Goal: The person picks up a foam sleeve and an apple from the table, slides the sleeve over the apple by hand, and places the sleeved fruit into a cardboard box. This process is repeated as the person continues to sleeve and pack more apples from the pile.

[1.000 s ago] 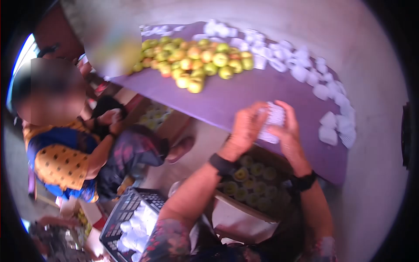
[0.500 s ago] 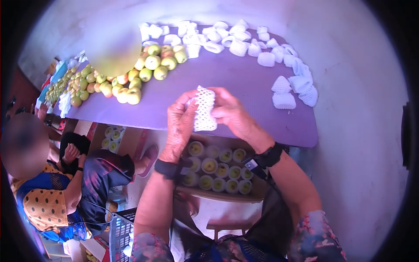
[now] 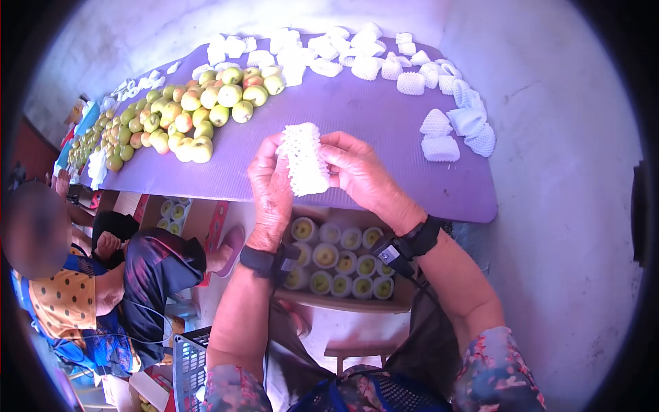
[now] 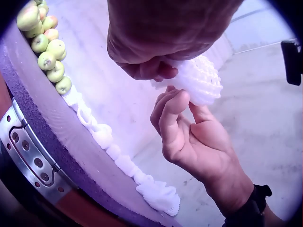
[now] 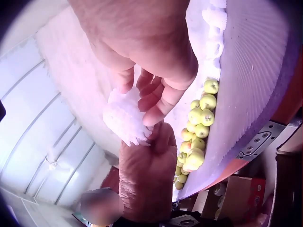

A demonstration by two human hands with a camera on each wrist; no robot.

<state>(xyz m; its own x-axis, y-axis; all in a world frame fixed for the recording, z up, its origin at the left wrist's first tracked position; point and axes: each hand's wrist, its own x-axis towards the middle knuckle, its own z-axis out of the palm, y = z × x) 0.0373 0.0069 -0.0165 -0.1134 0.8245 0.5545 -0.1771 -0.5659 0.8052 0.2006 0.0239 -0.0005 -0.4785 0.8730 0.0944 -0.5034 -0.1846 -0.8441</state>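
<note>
A white foam net fruit sleeve is held upright between both hands over the table's near edge. My left hand grips its left side, with the fingers partly hidden behind it. From the right, my right hand pinches its edge between thumb and fingers. In the left wrist view the ribbed sleeve spans the gap between the two hands. Its toothed edge shows in the right wrist view, where the sleeve hangs under the right fingers and meets the left hand.
On the purple-covered table lie a heap of green-yellow apples and several foam sleeves along the back and right. Below its edge stands a carton of sleeved apples. A person sits at left, near a dark crate.
The head view has swung, bringing the table's left end into sight. Both hands keep hold of the foam sleeve, which sits slightly higher and further left than half a second ago.
</note>
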